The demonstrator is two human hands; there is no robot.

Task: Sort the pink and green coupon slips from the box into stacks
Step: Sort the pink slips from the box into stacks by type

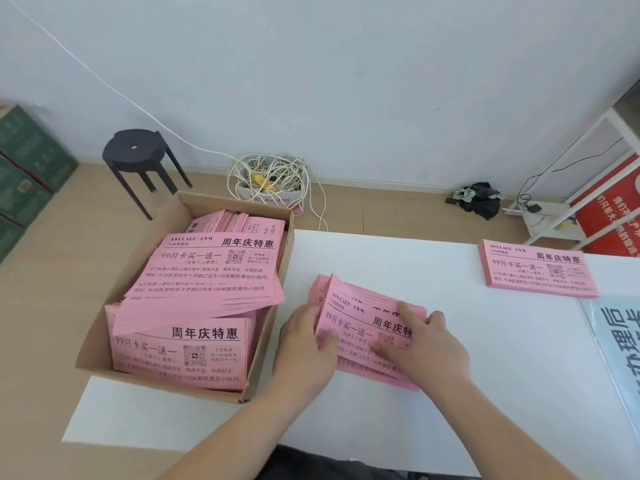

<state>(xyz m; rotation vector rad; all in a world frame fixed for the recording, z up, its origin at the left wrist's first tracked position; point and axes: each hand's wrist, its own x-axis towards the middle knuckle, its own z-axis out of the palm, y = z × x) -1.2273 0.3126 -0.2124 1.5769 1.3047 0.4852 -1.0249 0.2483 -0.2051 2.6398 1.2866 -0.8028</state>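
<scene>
An open cardboard box (266, 327) at the left holds several loose piles of pink coupon slips (207, 275). No green slips show. A bunch of pink slips (360, 306) lies on the white table (450, 393) in the middle, fanned and uneven. My left hand (304, 344) grips the bunch's left edge, thumb on top. My right hand (426, 344) lies flat on the slips, fingers spread and pressing down. A neat pink stack (536, 268) sits at the far right of the table.
A pale blue printed sheet (620, 348) lies at the table's right edge. On the floor beyond stand a black stool (138, 157), a bag of tangled white cable (270, 181), green boxes (24, 174) at left and a white rack (588, 188) with a red sign.
</scene>
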